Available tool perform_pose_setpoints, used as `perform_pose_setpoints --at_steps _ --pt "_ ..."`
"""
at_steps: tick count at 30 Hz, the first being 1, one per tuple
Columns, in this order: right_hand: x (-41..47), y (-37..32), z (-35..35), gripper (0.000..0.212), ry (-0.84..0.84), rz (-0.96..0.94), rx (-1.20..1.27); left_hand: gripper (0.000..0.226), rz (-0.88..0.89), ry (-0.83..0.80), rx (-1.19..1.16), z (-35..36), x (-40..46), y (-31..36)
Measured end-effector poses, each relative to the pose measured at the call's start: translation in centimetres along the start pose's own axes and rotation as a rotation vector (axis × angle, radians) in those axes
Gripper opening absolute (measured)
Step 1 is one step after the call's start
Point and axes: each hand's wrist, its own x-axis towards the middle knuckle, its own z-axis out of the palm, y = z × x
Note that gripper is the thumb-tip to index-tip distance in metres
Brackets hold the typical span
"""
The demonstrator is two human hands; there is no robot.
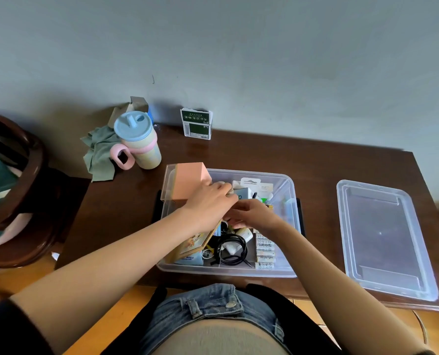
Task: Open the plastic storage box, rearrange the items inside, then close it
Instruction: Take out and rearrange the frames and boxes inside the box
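Observation:
The clear plastic storage box [285, 271] stands open in the middle of the brown table. Its clear lid [382, 239] lies flat to the right. My left hand [209, 203] reaches over the box and its fingers curl round the top edge of a tilted wooden picture frame [195, 243]. My right hand [254, 216] is beside it with its fingers curled down among the items; what it touches is hidden. A peach box [190, 181] stands in the back left corner. Also inside are a coiled black cable [232, 248], a white charger [242, 238], Heybright packs [264, 249] and white cartons [249, 188].
A pastel cup with a blue lid and pink handle [137, 140] and a green cloth [98, 155] sit at the back left of the table. A green and white carton [196, 124] leans on the wall. A dark wooden chair [26, 196] stands to the left.

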Motion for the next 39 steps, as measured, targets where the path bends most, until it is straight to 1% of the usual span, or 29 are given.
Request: perform_pose_setpoints --at_steps 3,6,8,9,10,12,13,17,19,20,22,23,25,27,29,32,33,36,39 --pt "-0.2 0.7 -0.2 0.014 0.025 0.017 -0.250 0.039 -0.023 -0.035 0.036 0.0 0.3 0.2" --pt "-0.6 2.0 -0.5 0.013 0.056 -0.006 -0.645 0.037 -0.007 -0.039 0.074 0.2 0.2 0.4" --pt "-0.9 3.1 0.3 0.030 0.035 -0.038 -0.833 0.037 0.007 -0.032 0.080 0.2 0.1 0.3" --pt "-1.0 3.6 0.8 0.037 0.020 -0.043 -0.891 0.036 0.012 -0.028 0.080 0.2 0.0 0.2" --pt "-1.0 4.0 1.3 0.040 0.030 -0.046 -0.930 0.036 0.018 -0.028 0.080 0.2 0.0 0.1" --pt "-1.0 4.1 1.6 0.038 0.083 -0.039 -0.988 0.036 0.032 -0.038 0.081 0.0 -0.1 0.1" --pt "-1.1 3.8 1.4 0.038 0.084 -0.029 -1.029 0.036 0.037 -0.044 0.082 -0.1 -0.1 0.0" --pt "-1.6 2.6 -0.1 0.046 0.016 0.006 -1.291 0.038 0.040 -0.060 0.055 -0.3 -0.2 -0.1" --pt "-1.8 2.1 -0.4 0.040 -0.006 0.038 -1.443 0.039 0.038 -0.067 0.037 -0.4 -0.2 -0.1" --pt "-1.7 1.9 -0.2 0.034 -0.026 0.048 -1.491 0.039 0.039 -0.072 0.030 -0.5 -0.2 -0.1" --pt "-1.5 1.6 0.6 0.020 -0.063 0.040 -1.475 0.040 0.049 -0.079 0.011 -0.6 -0.2 -0.1" --pt "-1.4 1.5 1.3 0.019 -0.081 0.027 -1.439 0.041 0.057 -0.083 -0.002 -0.6 -0.2 -0.2" --pt "-1.2 1.8 2.8 0.025 -0.126 0.001 -1.381 0.044 0.069 -0.100 -0.022 -0.7 -0.2 -0.3" --pt "-0.8 2.4 4.3 0.026 -0.184 -0.008 -1.354 0.047 0.073 -0.126 -0.020 -0.8 -0.3 -0.4" --pt "-0.2 3.0 5.2 0.026 -0.185 0.004 -1.340 0.049 0.066 -0.147 -0.012 -0.8 -0.3 -0.4" --pt "0.6 3.0 5.8 0.015 -0.160 -0.028 -1.320 0.050 0.059 -0.170 -0.030 -0.9 -0.3 -0.6" --pt "0.8 2.9 6.0 0.016 -0.171 -0.051 -1.320 0.051 0.060 -0.176 -0.040 -0.9 -0.3 -0.6" --pt "1.4 3.0 6.5 0.034 -0.252 -0.095 -1.361 0.051 0.069 -0.191 -0.066 -1.0 -0.3 -0.8" --pt "2.1 3.7 7.1 0.029 -0.289 -0.032 -1.377 0.052 0.081 -0.203 -0.082 -1.0 -0.4 -1.0"
